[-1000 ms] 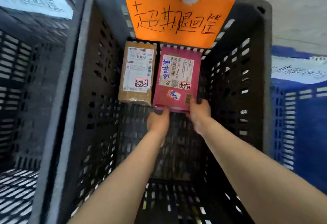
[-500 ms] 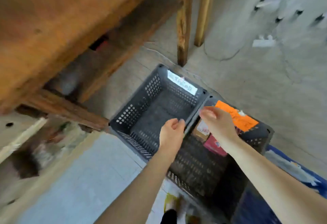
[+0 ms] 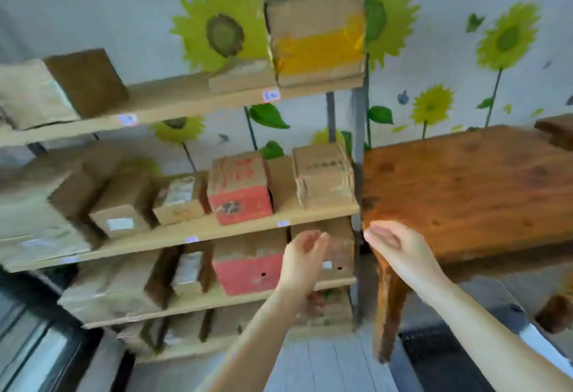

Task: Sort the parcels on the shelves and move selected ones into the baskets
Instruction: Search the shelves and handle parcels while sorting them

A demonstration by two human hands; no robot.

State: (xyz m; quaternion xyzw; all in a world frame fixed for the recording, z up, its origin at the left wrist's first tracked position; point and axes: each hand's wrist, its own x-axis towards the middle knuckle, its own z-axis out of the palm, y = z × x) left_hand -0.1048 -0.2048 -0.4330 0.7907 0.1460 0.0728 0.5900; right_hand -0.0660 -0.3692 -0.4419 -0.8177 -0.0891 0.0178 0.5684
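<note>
L hand (image 3: pixel 305 255) & R hand (image 3: pixel 393 244) hover empty, fingers loosely spread, at right end of shelf rack (image 3: pixel 217 229) w/ parcels (image 3: pixel 240 196) packed on its boards, wooden table (image 3: pixel 465 190) corner crowding R side, bare floor (image 3: pixel 325 360) below.

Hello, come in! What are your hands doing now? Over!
Left hand and right hand empty, open. Parcels sit on the shelves, none held. Nothing between hands and shelves.

bright even daylight | heavy motion blur | wide-angle edge distortion
</note>
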